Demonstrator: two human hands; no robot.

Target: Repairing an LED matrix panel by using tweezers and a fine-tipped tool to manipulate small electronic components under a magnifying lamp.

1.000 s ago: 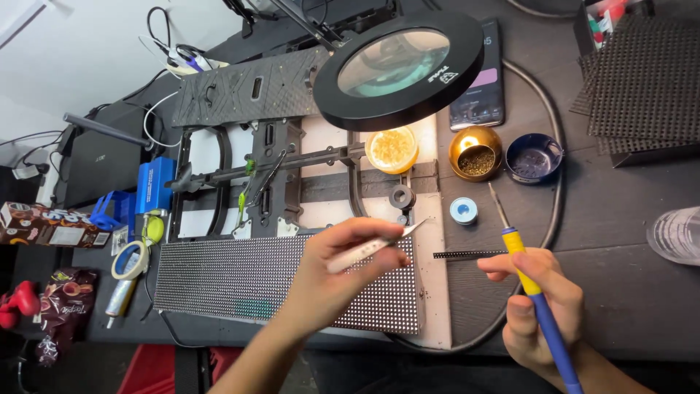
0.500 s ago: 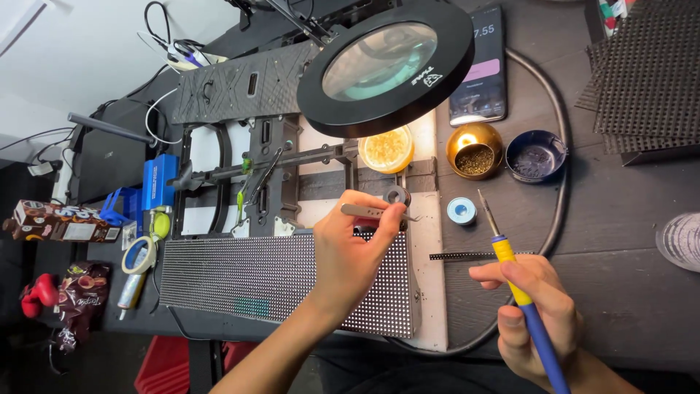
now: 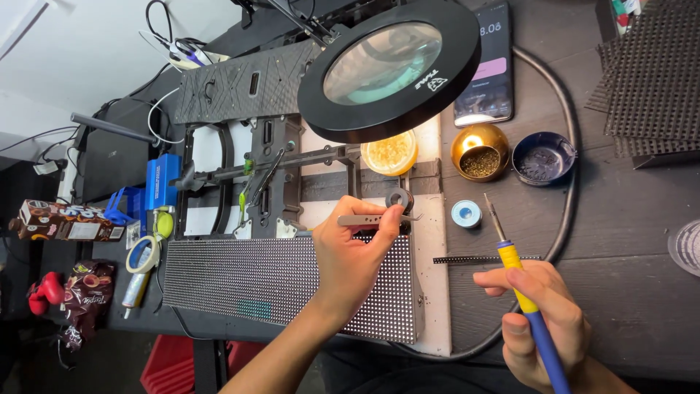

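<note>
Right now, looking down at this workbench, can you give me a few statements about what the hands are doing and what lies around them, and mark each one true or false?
1. The left hand holds metal tweezers. True.
2. The right hand holds a pair of scissors. False: it holds a soldering iron with a yellow and blue handle.
3. The tweezers' tips point at a small dark spool. True.
4. The round magnifier lamp lies flat on the dotted LED panel. False: it stands over the far part of the bench, beyond the panel.
5. A phone with a lit screen lies near the magnifier lamp. True.
</note>
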